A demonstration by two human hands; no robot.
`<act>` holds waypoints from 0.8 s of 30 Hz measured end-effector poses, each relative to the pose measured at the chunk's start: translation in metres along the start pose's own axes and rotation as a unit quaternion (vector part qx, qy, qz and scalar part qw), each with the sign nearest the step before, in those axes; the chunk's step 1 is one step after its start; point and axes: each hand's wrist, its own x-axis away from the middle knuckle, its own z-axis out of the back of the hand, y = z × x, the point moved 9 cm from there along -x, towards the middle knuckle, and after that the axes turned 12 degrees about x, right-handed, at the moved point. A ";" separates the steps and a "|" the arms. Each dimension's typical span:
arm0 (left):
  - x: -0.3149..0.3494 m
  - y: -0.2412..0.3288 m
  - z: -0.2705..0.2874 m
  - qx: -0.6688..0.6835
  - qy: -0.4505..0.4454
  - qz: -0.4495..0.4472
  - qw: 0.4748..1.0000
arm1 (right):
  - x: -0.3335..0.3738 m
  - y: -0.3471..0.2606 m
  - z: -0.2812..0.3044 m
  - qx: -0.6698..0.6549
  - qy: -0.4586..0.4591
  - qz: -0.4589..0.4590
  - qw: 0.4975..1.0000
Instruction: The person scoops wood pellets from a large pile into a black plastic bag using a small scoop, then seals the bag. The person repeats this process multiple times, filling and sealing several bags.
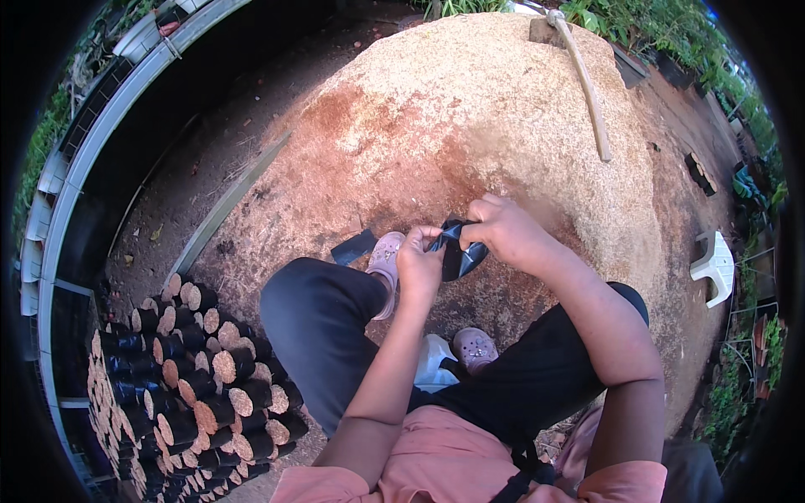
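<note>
A small black plastic bag [459,258] hangs between my two hands, in front of my knees. Its rim is pinched by my left hand [420,258], thumb and fingers together. On the bag's other side my right hand [508,232] grips the edge with bent fingers. Whether anything is inside the bag I cannot tell. Another flat black plastic bag [354,247] lies on the ground beside my pink clog [386,261]. Beyond my hands spreads a wide heap of pale sawdust mixed with reddish soil [495,101].
At the lower left, many filled black bags [210,377] are stacked. A long-handled hoe [591,92] rests on the heap. A wooden plank [226,205] borders its left side. A white plastic stool [714,268] is at the right. A whitish bag [434,365] lies between my legs.
</note>
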 end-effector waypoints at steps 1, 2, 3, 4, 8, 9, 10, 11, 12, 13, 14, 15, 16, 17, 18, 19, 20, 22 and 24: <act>0.000 -0.003 0.004 -0.011 0.020 0.023 0.999 | 0.000 -0.002 -0.001 0.005 -0.008 0.008 1.000; 0.000 -0.004 0.006 -0.019 0.030 0.034 0.999 | 0.000 -0.003 0.000 0.019 -0.001 0.012 1.000; -0.001 -0.005 0.009 -0.027 0.039 0.044 0.998 | 0.000 -0.007 0.002 0.030 0.015 0.022 0.999; -0.001 -0.005 0.010 -0.003 0.044 0.053 0.998 | -0.001 -0.009 0.004 0.045 0.022 0.025 0.998; 0.000 -0.003 0.012 0.025 0.046 0.035 0.998 | 0.000 -0.018 -0.021 0.190 -0.073 -0.003 0.979; -0.001 -0.004 0.011 0.023 0.043 0.031 0.998 | 0.000 -0.022 -0.024 0.209 -0.077 -0.010 0.975; -0.002 0.000 0.013 0.000 0.048 -0.002 0.999 | -0.001 -0.024 -0.028 0.228 -0.081 -0.018 0.970; -0.002 0.002 0.015 -0.015 0.056 -0.020 0.998 | 0.000 -0.024 -0.033 0.238 -0.104 -0.033 0.965; -0.002 0.001 0.018 -0.021 0.069 -0.019 0.997 | 0.001 -0.024 -0.040 0.266 -0.138 -0.038 0.953; -0.002 0.002 0.018 -0.036 0.065 -0.033 0.997 | 0.003 -0.021 -0.049 0.285 -0.190 -0.048 0.938; -0.003 0.001 0.020 -0.042 0.067 -0.029 0.996 | 0.007 -0.019 -0.058 0.300 -0.247 -0.059 0.919; -0.004 0.000 0.023 -0.048 0.069 -0.024 0.996 | 0.007 -0.022 -0.060 0.324 -0.259 -0.046 0.909; -0.003 0.000 0.025 -0.053 0.071 -0.021 0.996 | 0.008 -0.023 -0.061 0.344 -0.276 -0.034 0.897; -0.003 -0.002 0.028 -0.056 0.074 -0.011 0.996 | 0.008 -0.025 -0.061 0.369 -0.284 -0.020 0.885; -0.003 -0.002 0.030 -0.056 0.077 -0.005 0.995 | 0.008 -0.025 -0.062 0.368 -0.293 -0.027 0.882; -0.003 -0.003 0.030 -0.055 0.080 0.001 0.995 | 0.007 -0.025 -0.061 0.374 -0.294 -0.033 0.879; -0.001 -0.005 0.031 -0.037 0.084 0.004 0.996 | 0.006 -0.024 -0.060 0.378 -0.291 -0.033 0.878; 0.003 -0.009 0.031 -0.001 0.106 0.013 0.994 | 0.005 -0.021 -0.061 0.318 -0.292 -0.037 0.901; 0.010 -0.018 0.024 0.009 0.124 0.029 0.992 | 0.003 -0.018 -0.058 0.253 -0.266 -0.042 0.929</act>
